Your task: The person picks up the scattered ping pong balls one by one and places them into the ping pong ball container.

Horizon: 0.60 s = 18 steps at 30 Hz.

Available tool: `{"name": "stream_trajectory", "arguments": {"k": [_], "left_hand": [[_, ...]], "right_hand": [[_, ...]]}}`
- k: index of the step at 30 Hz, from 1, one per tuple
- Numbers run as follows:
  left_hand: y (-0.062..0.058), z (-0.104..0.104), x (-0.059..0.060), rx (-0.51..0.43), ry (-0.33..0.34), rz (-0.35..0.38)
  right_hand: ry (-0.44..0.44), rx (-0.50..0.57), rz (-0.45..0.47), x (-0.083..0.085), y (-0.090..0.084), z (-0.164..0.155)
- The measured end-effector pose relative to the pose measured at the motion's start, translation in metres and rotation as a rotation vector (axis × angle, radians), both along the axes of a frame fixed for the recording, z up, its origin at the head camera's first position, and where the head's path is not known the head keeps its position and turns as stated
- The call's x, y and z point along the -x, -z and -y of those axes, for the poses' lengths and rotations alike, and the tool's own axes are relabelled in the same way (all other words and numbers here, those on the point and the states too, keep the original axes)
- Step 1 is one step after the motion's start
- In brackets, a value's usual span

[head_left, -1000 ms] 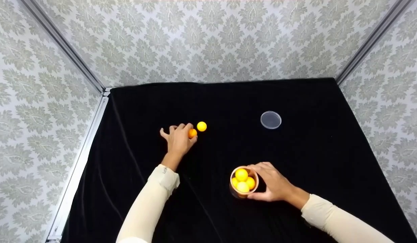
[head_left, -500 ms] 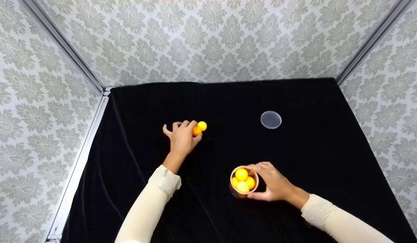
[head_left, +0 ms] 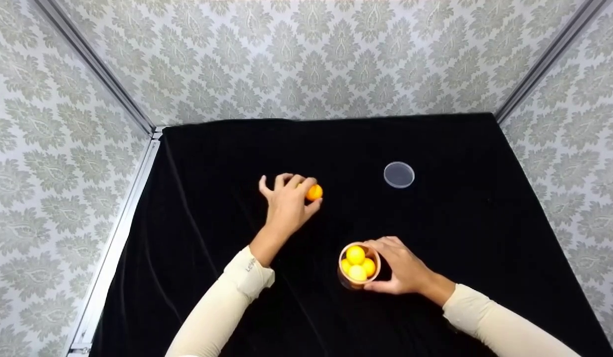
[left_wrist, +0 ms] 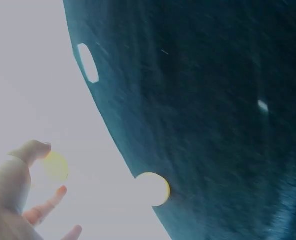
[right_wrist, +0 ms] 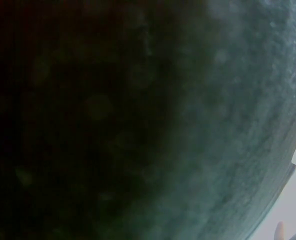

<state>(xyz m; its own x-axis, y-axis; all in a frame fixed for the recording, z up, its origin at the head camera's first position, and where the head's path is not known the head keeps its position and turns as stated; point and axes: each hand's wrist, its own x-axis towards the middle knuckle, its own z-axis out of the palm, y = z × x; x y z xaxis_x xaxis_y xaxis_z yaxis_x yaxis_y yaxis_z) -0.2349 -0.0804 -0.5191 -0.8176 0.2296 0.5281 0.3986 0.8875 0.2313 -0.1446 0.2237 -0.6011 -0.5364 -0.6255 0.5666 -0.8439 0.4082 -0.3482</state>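
Note:
In the head view my left hand pinches an orange ball between thumb and finger, over the black cloth. The left wrist view has the pinched ball washed out by light, and a second ball apart from the fingers on the cloth. That second ball is mostly hidden behind the fingers in the head view. My right hand grips the right side of an upright reddish-brown cup, its rim facing up. Several yellow-orange balls fill the cup. The right wrist view is mostly dark cloth.
A clear round lid lies flat on the black cloth, beyond the right hand. Patterned walls stand at the back and both sides. A metal rail runs along the left edge.
My left hand has moved right and slightly away with the orange ball, passing over where the yellow ball lies and covering it. The right hand and cup stay in place.

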Motion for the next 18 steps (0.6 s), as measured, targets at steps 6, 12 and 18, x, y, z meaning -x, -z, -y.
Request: {"name": "stream_trajectory", "arguments": {"k": [6,12,18], "left_hand": [[-0.014,-0.021,-0.022,-0.066,0.108,0.024],[-0.021,-0.037,-0.044,-0.069,0.207,0.032],[-0.019,-0.045,-0.062,-0.051,0.289,0.036]], "right_hand": [[-0.004,0.007,-0.012,0.0,0.0,0.0],[-0.012,0.017,-0.017,0.001,0.0,0.001],[-0.005,0.0,-0.016,0.0,-0.001,0.001]]}}
